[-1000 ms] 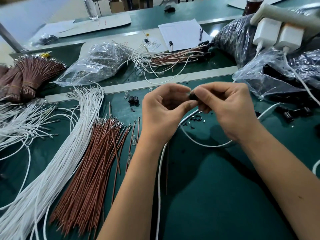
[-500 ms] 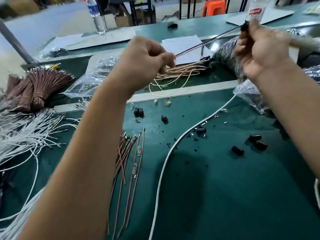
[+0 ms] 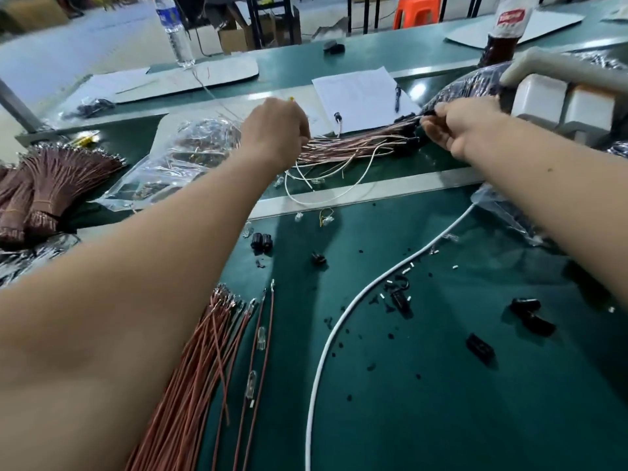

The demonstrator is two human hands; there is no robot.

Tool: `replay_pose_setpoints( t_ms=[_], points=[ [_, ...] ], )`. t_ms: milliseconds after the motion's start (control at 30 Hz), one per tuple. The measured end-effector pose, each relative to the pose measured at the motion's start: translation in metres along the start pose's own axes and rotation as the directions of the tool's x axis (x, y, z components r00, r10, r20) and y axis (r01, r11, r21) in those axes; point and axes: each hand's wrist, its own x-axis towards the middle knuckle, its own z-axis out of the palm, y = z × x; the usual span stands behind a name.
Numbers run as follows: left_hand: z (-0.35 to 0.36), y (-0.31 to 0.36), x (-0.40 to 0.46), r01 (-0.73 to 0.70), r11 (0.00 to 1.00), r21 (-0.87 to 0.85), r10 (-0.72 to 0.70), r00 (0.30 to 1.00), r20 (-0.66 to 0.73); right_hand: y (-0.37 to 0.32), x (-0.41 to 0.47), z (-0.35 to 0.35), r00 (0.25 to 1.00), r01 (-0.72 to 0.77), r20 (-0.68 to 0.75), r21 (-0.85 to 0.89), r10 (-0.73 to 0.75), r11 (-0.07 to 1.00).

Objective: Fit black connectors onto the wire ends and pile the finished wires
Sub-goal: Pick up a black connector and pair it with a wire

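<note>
Since half a second ago both arms have dropped from a raised stretch to the far strip of the green worktop (image 3: 424,385), where the pile of finished wires (image 3: 353,147) lies with its black connector ends toward the right. The wire that was pulled taut in the air between the hands now sits low against that pile. The left hand (image 3: 275,134) rests knuckles-up at the pile's left end; its fingers curl down out of sight, so whether its grip holds a wire cannot be told. The right hand (image 3: 458,125) is at the connector end, fingers curled, and pinches a black connector (image 3: 429,112) between thumb and fingertips.

The loose brown wires (image 3: 204,362) stay near the front, and spare black connectors (image 3: 530,314) stay scattered on the right.

The red label on the dark bottle (image 3: 506,32) is too blurred to read, as is the print on the paper sheet (image 3: 360,93).

The left forearm covers much of the worktop's left side. The white chargers (image 3: 564,103) are cut off at the right edge.
</note>
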Motion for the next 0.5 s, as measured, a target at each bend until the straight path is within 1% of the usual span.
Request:
replay_pose_setpoints(
  t_ms=[67, 167, 200, 267, 333, 367, 400, 433, 467, 500],
  points=[
    [0.009, 0.000, 0.007, 0.017, 0.999, 0.044, -0.017, 1.000, 0.000, -0.001, 0.007, 0.002, 1.000, -0.005, 0.020, -0.017, 0.005, 1.000],
    [0.019, -0.001, 0.011, 0.047, 0.992, 0.118, -0.050, 0.998, 0.026, -0.002, 0.012, 0.005, 0.990, -0.063, 0.126, -0.014, 0.065, 0.998],
    [0.022, -0.002, 0.010, 0.050, 0.990, 0.130, -0.053, 0.998, 0.018, -0.002, 0.010, 0.004, 0.986, -0.079, 0.145, -0.047, 0.085, 0.996],
    [0.022, 0.000, 0.005, 0.049, 0.991, 0.120, -0.044, 0.998, -0.045, -0.002, 0.006, 0.005, 0.990, -0.049, 0.123, -0.140, 0.066, 0.989],
    [0.016, 0.005, -0.002, 0.060, 0.997, 0.049, -0.054, 0.992, -0.117, -0.001, -0.003, 0.003, 0.996, 0.035, 0.083, -0.223, -0.017, 0.974],
    [0.011, 0.007, -0.007, 0.073, 0.997, -0.006, -0.073, 0.988, -0.139, 0.001, -0.010, 0.003, 0.992, 0.111, 0.088, -0.293, -0.088, 0.950],
    [0.006, 0.012, -0.015, 0.090, 0.994, -0.064, -0.099, 0.983, -0.152, 0.003, -0.020, 0.002, 0.978, 0.203, 0.130, -0.401, -0.164, 0.893],
    [0.000, 0.016, -0.025, 0.108, 0.987, -0.118, -0.126, 0.980, -0.152, 0.006, -0.033, 0.002, 0.951, 0.301, 0.221, -0.502, -0.217, 0.811],
    [-0.005, 0.021, -0.035, 0.129, 0.977, -0.168, -0.151, 0.980, -0.132, 0.009, -0.046, 0.003, 0.913, 0.391, 0.336, -0.565, -0.230, 0.727],
    [-0.010, 0.025, -0.047, 0.152, 0.966, -0.208, -0.173, 0.981, -0.085, 0.011, -0.061, 0.003, 0.871, 0.461, 0.447, -0.599, -0.204, 0.655]
  ],
)
